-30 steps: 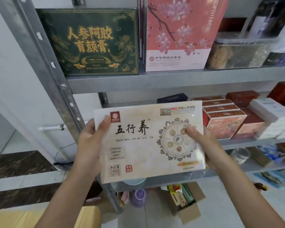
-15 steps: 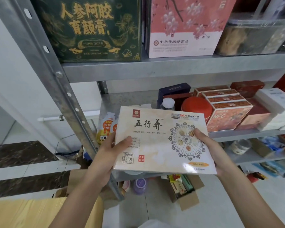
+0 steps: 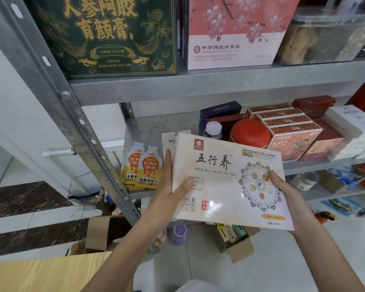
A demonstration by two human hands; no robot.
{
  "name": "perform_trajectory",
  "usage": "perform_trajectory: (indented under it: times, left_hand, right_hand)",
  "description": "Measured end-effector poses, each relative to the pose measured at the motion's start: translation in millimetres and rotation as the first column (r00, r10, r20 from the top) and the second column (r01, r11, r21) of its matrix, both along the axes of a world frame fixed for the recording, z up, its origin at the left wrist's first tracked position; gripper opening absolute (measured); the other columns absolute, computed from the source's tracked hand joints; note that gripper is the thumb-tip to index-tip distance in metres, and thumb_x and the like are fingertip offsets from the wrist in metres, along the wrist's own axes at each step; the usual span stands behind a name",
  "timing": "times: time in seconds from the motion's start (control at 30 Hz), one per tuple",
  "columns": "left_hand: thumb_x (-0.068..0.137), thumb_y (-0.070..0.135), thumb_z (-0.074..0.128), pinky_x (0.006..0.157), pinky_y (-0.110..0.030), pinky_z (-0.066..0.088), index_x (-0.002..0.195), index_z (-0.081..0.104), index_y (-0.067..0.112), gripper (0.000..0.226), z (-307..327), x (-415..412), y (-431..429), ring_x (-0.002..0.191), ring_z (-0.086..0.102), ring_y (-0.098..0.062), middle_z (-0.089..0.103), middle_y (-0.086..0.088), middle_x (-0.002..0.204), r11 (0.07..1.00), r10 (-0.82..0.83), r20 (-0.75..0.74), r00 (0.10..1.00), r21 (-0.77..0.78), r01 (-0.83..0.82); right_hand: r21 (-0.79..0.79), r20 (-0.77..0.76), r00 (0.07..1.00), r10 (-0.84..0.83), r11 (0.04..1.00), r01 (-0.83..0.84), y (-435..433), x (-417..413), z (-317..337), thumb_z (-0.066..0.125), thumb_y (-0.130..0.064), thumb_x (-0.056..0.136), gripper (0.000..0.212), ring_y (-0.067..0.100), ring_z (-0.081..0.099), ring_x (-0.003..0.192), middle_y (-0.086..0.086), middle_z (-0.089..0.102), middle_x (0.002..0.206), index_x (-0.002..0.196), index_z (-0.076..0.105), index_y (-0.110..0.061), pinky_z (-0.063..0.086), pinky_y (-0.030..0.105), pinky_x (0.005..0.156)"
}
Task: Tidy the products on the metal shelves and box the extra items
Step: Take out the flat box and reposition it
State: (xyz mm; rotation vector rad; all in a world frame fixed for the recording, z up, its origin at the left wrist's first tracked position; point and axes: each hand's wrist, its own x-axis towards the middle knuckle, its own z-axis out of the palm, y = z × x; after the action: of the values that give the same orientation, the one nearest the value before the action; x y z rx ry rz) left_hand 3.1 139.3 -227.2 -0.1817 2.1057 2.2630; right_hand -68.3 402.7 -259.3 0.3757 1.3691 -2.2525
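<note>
A flat cream product box (image 3: 226,182) with black Chinese lettering and a round emblem is held in front of the middle metal shelf (image 3: 148,125). My left hand (image 3: 171,186) grips its left edge, thumb on the front. My right hand (image 3: 287,194) grips its right edge, thumb on the emblem. On the shelf behind it lie orange juice pouches (image 3: 141,165), a white card, a clear bottle (image 3: 213,129), a red round tin (image 3: 250,133) and a row of red NFC boxes (image 3: 291,135).
The upper shelf carries a dark green gift box (image 3: 112,36), a pink blossom box (image 3: 234,32) and clear containers. On the floor below stand open cardboard boxes (image 3: 236,241) with items and a purple bottle (image 3: 178,233). A slanted metal upright (image 3: 72,114) runs at left. A wooden surface (image 3: 49,272) is bottom left.
The cream box, held by both hands, has dropped lower and shifted right, tilting flatter. This uncovered the pouches, the bottle and the red tin on the middle shelf.
</note>
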Motion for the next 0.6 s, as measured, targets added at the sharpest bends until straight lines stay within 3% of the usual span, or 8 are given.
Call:
perform_trajectory:
  times: [0.1,0.17,0.27,0.4,0.5,0.6]
  left_hand:
    - [0.087,0.032,0.066,0.082,-0.030,0.059,0.131,0.007,0.069,0.082,0.1,1.5,3.0,0.117,0.060,-0.009,0.041,0.019,0.142,0.997,-0.056,-0.096,0.994,-0.062,0.050]
    - [0.085,0.030,0.066,0.092,-0.037,0.056,0.135,0.007,0.067,0.086,-3.1,2.5,2.8,0.127,0.052,-0.012,0.031,0.016,0.151,0.992,-0.094,-0.133,0.987,-0.096,0.082]
    - [0.090,0.019,0.065,0.083,-0.034,0.058,0.148,0.007,0.056,0.089,-16.6,3.3,1.7,0.120,0.059,-0.012,0.044,0.015,0.147,0.988,-0.154,-0.110,0.982,-0.003,0.154]
    - [0.089,0.024,0.065,0.075,-0.053,0.059,0.144,0.008,0.064,0.089,-37.8,3.9,3.6,0.110,0.067,-0.023,0.056,0.022,0.135,0.968,-0.251,-0.004,0.968,0.023,0.251]
    - [0.087,0.019,0.066,0.071,-0.036,0.060,0.133,0.016,0.072,0.086,-52.1,0.7,10.8,0.110,0.067,-0.019,0.058,0.023,0.133,0.956,-0.286,0.047,0.957,0.079,0.281]
    - [0.086,0.019,0.066,0.068,-0.030,0.060,0.134,0.017,0.068,0.084,-63.7,2.5,19.3,0.105,0.069,-0.015,0.063,0.023,0.126,0.949,-0.312,0.065,0.948,0.062,0.308]
  right_hand:
    - [0.019,-0.001,1.000,-0.023,1.000,0.023,5.7,6.3,-1.7,0.063,-0.041,0.082,0.033,0.035,0.071,0.094,0.016,0.070,0.115,0.101,0.078,-0.018,0.059,0.042,0.064]
    - [0.021,0.017,0.999,-0.032,0.999,0.032,9.4,13.8,-5.3,0.065,-0.042,0.080,0.035,0.036,0.070,0.097,0.016,0.069,0.116,0.103,0.077,-0.018,0.059,0.042,0.065]
    - [0.022,0.067,0.997,-0.045,0.999,0.044,15.8,31.1,-14.4,0.067,-0.045,0.078,0.042,0.037,0.068,0.102,0.017,0.068,0.119,0.109,0.075,-0.016,0.059,0.046,0.070]
    - [0.075,0.103,0.983,-0.149,0.987,0.142,26.6,57.9,-27.0,0.068,-0.044,0.078,0.056,0.039,0.068,0.103,0.018,0.068,0.119,0.124,0.065,-0.012,0.058,0.047,0.071]
    - [0.086,0.135,0.969,-0.207,0.977,0.197,34.3,75.2,-30.4,0.067,-0.042,0.080,0.057,0.038,0.068,0.103,0.019,0.068,0.119,0.127,0.061,-0.011,0.059,0.044,0.070]
    - [0.103,0.160,0.963,-0.219,0.974,0.204,42.7,86.5,-31.8,0.067,-0.043,0.080,0.053,0.037,0.068,0.102,0.018,0.069,0.116,0.122,0.064,-0.011,0.059,0.043,0.073]
